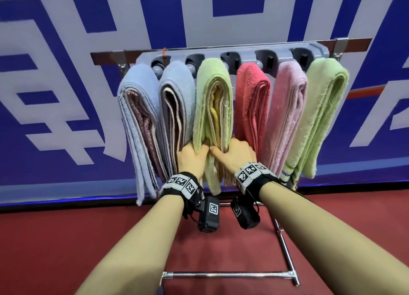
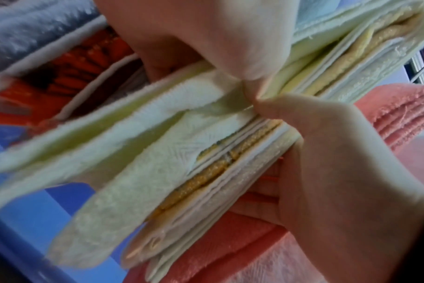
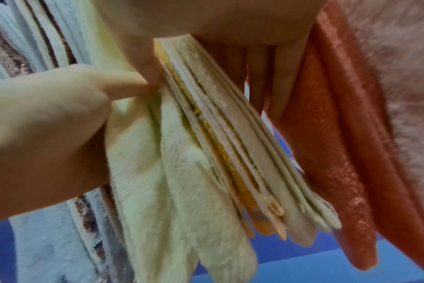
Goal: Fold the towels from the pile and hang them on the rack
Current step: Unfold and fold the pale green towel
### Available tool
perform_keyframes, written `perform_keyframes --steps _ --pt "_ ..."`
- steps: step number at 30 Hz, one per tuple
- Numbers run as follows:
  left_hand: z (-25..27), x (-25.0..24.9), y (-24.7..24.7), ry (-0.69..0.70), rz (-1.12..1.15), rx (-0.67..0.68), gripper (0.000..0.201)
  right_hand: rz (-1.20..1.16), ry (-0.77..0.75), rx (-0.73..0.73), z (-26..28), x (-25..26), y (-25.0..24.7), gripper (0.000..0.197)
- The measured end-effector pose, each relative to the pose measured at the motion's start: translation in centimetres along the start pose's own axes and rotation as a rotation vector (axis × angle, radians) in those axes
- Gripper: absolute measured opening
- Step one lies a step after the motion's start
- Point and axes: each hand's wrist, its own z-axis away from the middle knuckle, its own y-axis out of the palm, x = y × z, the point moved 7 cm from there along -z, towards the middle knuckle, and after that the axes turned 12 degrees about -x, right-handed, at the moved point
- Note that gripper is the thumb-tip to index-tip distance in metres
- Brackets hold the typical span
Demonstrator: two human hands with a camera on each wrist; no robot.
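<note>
Backdrop: blue wall banner (image 1: 66, 77) with big white characters, cropped too hard to read; red floor (image 1: 66, 239) below it.
Rack: grey rack (image 1: 314, 51) with dark hook slots, fixed to a brown strip along the banner; an orange tie (image 1: 164, 55) loops at its left end.
Far left: two pale blue towels (image 1: 137, 117), (image 1: 177, 104), folded, draped over the rack, long axis hanging straight down.
Left hand: left hand (image 1: 192, 159) is on the near left edge of the green towel (image 1: 213, 108), thumb on the front face, fingers (image 2: 157, 63) tucked behind between green and blue; they grip the left-hand layers.
Green towel: third from the left, folded over the rack, long axis vertical, free ends pointing to the floor; yellow and cream layers sit inside the fold.
Right hand: right hand (image 1: 235, 154) pinches the right-hand layers, thumb in front almost touching the other thumb, fingers (image 3: 266, 80) flat behind, wedged against the red towel.
Crowding: red towel (image 1: 252, 104) hangs just beside the green one; then a pink towel (image 1: 287, 117) and a second green towel (image 1: 323, 113) at the far right, all pressed close.
Wrists: black bands with square black-and-white code markers (image 1: 181, 180); no readable words.
Below: chrome bar frame (image 1: 228, 274) on the floor.
</note>
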Motion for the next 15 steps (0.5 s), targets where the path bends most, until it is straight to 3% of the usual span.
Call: perform_keyframes --steps 2,4,8,15 --pt "-0.3 0.1 -0.2 -0.012 0.001 -0.028 0.042 -0.003 0.005 -0.009 0.1 0.2 0.2 0.041" --pt "-0.8 0.3 -0.4 -0.025 -0.038 -0.069 0.033 -0.004 0.001 -0.006 0.2 0.3 0.3 0.036" --pt "-1.6 0.6 -1.4 -0.030 -0.131 -0.175 0.028 0.048 -0.009 -0.028 0.1 -0.7 -0.6 0.039" --pt "-1.8 0.8 -1.4 0.075 -0.291 -0.176 0.032 0.100 0.031 -0.073 -0.6 -2.5 -3.0 0.034"
